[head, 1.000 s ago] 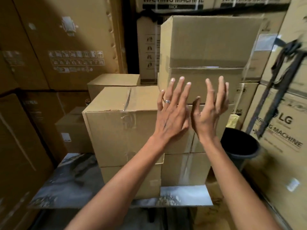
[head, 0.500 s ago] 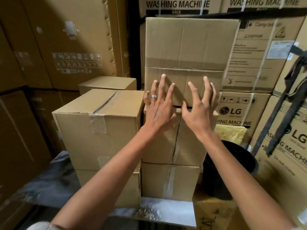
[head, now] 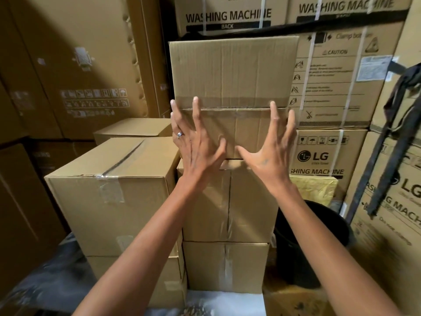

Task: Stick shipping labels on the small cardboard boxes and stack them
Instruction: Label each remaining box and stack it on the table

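- The left hand [head: 198,147] has spread wider than half a second ago: its fingers are splayed and straight, tips laid against the front of the top box [head: 232,87] near that box's left edge, a ring on one finger
- The right hand [head: 271,144] has likewise moved out from the left hand; a second ago the two were nearly touching, and now bare cardboard shows between the thumbs. Its fingers are fanned and straight, tips reaching the top box's right edge
- Neither hand curls round anything; both lie flat-fingered on the face of the box
- The top box now fills more of the view than before, and the camera has come closer
- The top box is plain brown corrugated cardboard, with a taped seam running across the face at fingertip level; no label shows on the visible face
- It sits on top of a column of two more boxes: the middle box [head: 250,201] with a vertical taped seam, and the bottom box [head: 225,265] under it
- Just left of the column stands a second stack [head: 109,201], lower, its top flap taped
- The stacks stand on a table [head: 57,281] with a dark marbled top, near its far edge
- A black bin [head: 312,242] stands right of the column, with large washing machine cartons [head: 330,87] behind
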Demonstrator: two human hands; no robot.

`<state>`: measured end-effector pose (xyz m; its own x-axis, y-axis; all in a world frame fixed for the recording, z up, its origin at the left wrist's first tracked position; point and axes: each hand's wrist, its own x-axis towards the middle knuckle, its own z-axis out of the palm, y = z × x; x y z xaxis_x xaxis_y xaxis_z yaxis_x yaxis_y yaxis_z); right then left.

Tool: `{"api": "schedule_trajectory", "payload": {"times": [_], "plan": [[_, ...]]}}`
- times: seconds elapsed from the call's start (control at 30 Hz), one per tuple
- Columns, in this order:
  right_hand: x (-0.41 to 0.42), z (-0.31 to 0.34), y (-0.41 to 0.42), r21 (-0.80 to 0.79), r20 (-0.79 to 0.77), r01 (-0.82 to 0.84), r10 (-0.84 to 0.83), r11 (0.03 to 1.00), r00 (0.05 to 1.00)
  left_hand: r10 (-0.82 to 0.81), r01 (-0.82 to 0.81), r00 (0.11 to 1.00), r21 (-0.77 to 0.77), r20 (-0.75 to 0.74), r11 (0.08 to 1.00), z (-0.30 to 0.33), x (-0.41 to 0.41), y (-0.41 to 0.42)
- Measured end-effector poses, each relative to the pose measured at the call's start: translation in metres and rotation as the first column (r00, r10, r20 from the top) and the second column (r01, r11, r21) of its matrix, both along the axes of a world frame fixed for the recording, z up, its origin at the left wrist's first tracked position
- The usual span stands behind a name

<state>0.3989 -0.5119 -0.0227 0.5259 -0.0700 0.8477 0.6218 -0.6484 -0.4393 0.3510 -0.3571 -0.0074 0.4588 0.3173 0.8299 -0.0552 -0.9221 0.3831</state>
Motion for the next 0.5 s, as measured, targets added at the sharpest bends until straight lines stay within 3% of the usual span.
{"api": "schedule_trajectory", "payload": {"times": [0.17,0.5], "plan": [[0.008,0.004,-0.001,0.008,-0.001,-0.141,0.141,0.990,0.990,0.002,-0.002,1.000,-0.026,-0.006,1.000,0.004,0.008,-0.001],[0.013,0.019,-0.014,0.005,0.109,-0.117,0.116,0.993,0.987,-0.106,0.119,0.987,-0.104,0.118,0.987,0.021,0.005,-0.001]]}}
